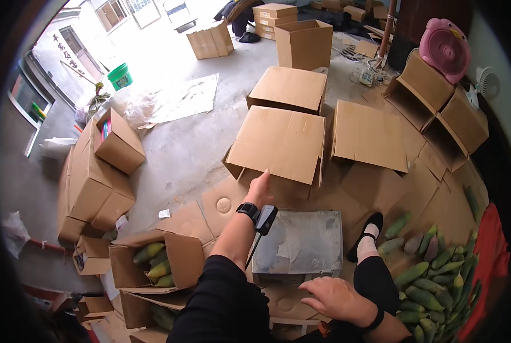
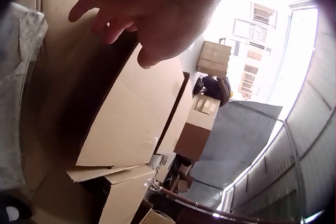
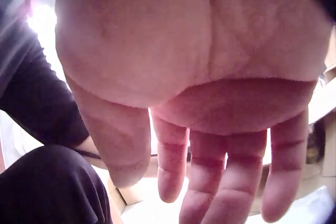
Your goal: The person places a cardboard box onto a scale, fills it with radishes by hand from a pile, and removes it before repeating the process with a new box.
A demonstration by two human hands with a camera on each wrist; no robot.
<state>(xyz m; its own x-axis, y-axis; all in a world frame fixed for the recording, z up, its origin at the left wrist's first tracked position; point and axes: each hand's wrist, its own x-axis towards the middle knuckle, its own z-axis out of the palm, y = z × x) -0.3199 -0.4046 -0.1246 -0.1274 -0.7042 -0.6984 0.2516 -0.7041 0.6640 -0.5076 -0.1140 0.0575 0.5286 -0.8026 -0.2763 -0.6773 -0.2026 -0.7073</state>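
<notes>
In the head view the left hand [image 1: 259, 190] reaches forward to the near edge of a cardboard box [image 1: 275, 143], its thumb side by the flap. The left wrist view shows that hand [image 2: 152, 8] over the box [image 2: 131, 113], fingers apart and loosely bent; whether it touches the cardboard I cannot tell. The right hand [image 1: 338, 300] hangs above the lap, near a grey tape-covered box [image 1: 298, 243]. Seen from the right wrist, the palm and relaxed fingers of this hand [image 3: 194, 98] hold nothing.
Green gourds [image 1: 430, 291] lie heaped at the right beside a red cloth [image 1: 492, 268]. An open carton [image 1: 184, 260] with gourds stands at the left. More cartons [image 1: 370, 134] stand ahead and right; a pink fan [image 1: 445, 48] rests at the far right. A foot [image 1: 368, 240] is beside the grey box.
</notes>
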